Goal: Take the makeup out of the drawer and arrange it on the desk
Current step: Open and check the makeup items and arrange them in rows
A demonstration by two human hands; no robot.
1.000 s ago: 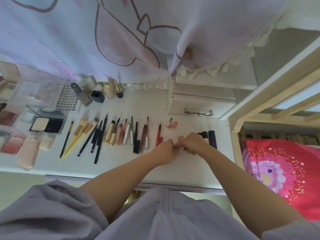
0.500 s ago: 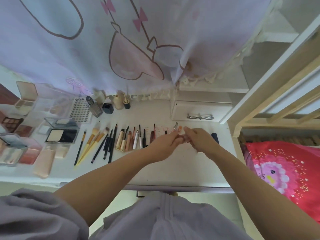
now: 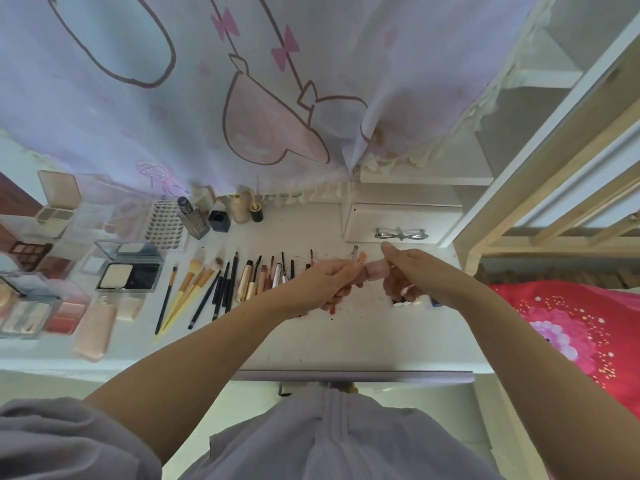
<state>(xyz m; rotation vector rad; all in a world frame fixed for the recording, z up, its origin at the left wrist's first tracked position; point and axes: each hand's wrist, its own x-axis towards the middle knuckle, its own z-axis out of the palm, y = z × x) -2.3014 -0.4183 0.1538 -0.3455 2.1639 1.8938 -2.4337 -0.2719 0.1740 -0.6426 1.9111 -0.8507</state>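
Both my hands meet above the middle of the white desk (image 3: 346,337). My left hand (image 3: 327,280) and my right hand (image 3: 412,271) together hold a small pink tube (image 3: 375,270), one hand gripping each end. A row of pencils, wands and tubes (image 3: 263,275) lies in line on the desk left of my hands, with several brushes (image 3: 188,289) further left. Compacts and palettes (image 3: 130,271) sit at the far left. Dark sticks (image 3: 401,299) lie partly hidden under my right hand.
A small white drawer unit (image 3: 398,223) with a bow-shaped handle stands at the back right. Bottles (image 3: 221,216) line the back edge under a hanging printed curtain (image 3: 242,98). A wooden bed frame (image 3: 554,202) and red bedding (image 3: 581,327) lie to the right.
Both hands have lifted off the desk and moved further back, and they now hold the pink tube between them. The view has tilted upward.
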